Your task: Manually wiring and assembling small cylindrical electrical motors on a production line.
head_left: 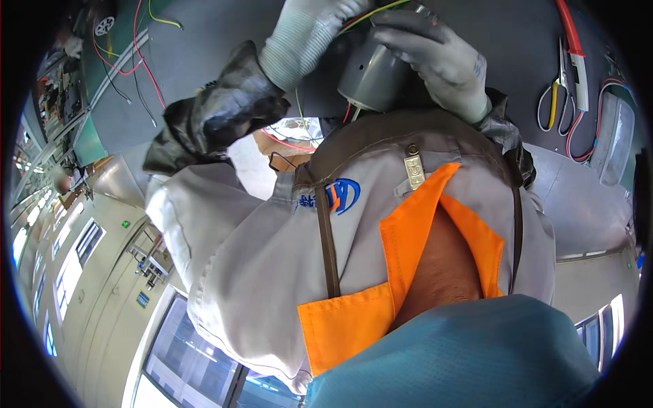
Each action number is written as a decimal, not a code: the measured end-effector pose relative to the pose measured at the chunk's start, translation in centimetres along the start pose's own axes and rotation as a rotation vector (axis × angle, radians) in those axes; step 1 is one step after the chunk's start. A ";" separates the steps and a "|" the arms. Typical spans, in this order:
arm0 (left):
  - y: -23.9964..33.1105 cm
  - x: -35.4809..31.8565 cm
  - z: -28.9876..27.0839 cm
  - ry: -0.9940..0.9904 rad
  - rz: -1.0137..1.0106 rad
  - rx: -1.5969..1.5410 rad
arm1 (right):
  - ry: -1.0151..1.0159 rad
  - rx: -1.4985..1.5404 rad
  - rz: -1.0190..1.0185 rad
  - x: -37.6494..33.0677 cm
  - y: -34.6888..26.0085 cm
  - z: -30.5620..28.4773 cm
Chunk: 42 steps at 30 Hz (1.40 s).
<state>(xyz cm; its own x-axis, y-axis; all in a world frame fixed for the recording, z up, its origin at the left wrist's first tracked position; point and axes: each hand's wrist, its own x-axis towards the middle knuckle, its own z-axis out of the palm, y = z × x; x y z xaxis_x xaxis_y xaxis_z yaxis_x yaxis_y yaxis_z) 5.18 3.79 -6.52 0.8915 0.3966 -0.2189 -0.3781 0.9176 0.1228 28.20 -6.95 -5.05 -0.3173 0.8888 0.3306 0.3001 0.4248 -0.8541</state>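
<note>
My right hand, in a pale grey work glove, is wrapped round the upper side of a grey metal cylinder. The cylinder stands tilted close to my apron, with thin leads at its lower end. To its left, my left hand wears a matching glove with a ribbed cuff. Its fingers are curled beside a yellow-green wire that passes over the top of the cylinder. The upper edge cuts off part of those fingers, so what they pinch cannot be made out.
On the dark worktop, loose red and black wires lie at the left. At the right are scissors with a yellow-marked handle, a red-and-white long-handled tool, coiled wires and a clear plastic tray.
</note>
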 end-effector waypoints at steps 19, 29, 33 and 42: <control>-4.2 1.8 3.0 0.482 0.374 0.793 | 0.386 0.687 0.383 3.2 1.2 -2.5; -6.0 4.0 5.0 0.627 0.574 1.467 | 0.246 0.006 0.425 2.8 0.4 -3.4; -6.9 3.2 5.8 0.689 0.774 1.734 | 0.329 -0.397 0.078 2.5 0.1 -4.2; -7.5 3.0 3.6 0.608 1.000 1.910 | 0.515 -0.313 0.387 3.2 7.1 -6.0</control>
<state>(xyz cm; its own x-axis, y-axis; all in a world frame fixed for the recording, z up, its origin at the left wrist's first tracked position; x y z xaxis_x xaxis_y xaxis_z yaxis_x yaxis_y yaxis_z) 11.61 -2.04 -4.65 0.3239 0.8756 0.3584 0.4276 -0.4734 0.7701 34.71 -0.02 -7.62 0.3058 0.9212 0.2408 0.5737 0.0236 -0.8187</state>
